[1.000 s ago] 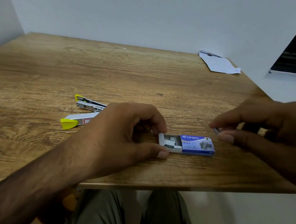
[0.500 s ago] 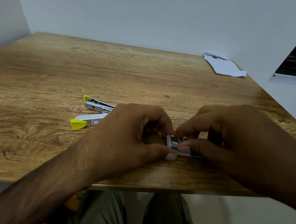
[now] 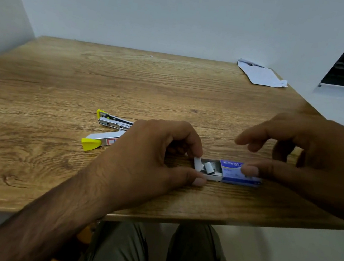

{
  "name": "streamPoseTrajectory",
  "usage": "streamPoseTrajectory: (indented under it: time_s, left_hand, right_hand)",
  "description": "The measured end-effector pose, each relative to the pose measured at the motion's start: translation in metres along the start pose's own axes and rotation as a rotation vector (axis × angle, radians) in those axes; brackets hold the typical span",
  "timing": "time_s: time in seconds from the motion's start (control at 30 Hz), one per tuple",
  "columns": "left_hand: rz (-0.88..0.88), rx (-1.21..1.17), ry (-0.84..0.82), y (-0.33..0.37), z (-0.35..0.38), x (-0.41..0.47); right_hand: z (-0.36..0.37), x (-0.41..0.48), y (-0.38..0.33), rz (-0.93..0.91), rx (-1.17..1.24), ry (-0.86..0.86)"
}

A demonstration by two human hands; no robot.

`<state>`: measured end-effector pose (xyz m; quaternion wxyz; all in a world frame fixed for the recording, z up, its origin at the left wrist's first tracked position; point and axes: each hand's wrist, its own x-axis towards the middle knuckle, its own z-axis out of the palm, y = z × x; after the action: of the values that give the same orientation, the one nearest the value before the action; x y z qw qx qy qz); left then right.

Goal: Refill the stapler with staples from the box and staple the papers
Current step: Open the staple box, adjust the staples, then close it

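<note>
A small blue staple box (image 3: 240, 174) lies near the table's front edge, its inner tray (image 3: 208, 169) slid out to the left with staple strips showing. My left hand (image 3: 150, 156) pinches the open end of the tray between thumb and forefinger. My right hand (image 3: 307, 161) hovers over the blue sleeve, thumb resting on its top, the other fingers spread and blurred. A silver stapler with yellow ends (image 3: 105, 131) lies swung open on the table left of my left hand, partly hidden by it. The papers (image 3: 260, 75) lie at the far right corner.
The wooden table (image 3: 86, 75) meets a white wall at the back and on the left. Its right edge runs diagonally by the papers. My knees show below the front edge.
My right hand came in over the open tray, then drew back to the right onto the blue sleeve. My left hand kept its hold on the tray end.
</note>
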<state>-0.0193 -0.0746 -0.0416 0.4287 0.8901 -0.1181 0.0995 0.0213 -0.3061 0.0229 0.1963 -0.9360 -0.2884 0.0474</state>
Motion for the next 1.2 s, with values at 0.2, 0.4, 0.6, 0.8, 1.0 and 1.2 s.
streamPoseTrajectory:
  time_s: [0.2, 0.4, 0.6, 0.8, 1.0, 1.2]
  left_hand:
    - [0.024, 0.025, -0.002, -0.001, 0.002, -0.001]
    - [0.148, 0.128, -0.051, -0.004, 0.003, 0.000]
    - [0.203, 0.189, -0.020, -0.003, 0.004, -0.001]
    - [0.259, 0.224, -0.007, 0.000, 0.005, -0.002]
    - [0.272, 0.288, 0.011, 0.003, 0.009, -0.004]
    - [0.275, 0.366, 0.014, 0.009, 0.011, -0.010]
  right_hand:
    - [0.011, -0.011, 0.015, 0.030, 0.015, -0.095]
    - [0.019, -0.007, 0.020, 0.005, 0.034, -0.045]
    - [0.021, -0.007, 0.019, -0.001, 0.036, -0.031]
    - [0.021, -0.005, 0.016, -0.020, 0.024, -0.025]
    - [0.023, -0.004, 0.014, -0.030, 0.022, -0.026]
    - [0.020, -0.004, 0.017, -0.018, 0.071, -0.020]
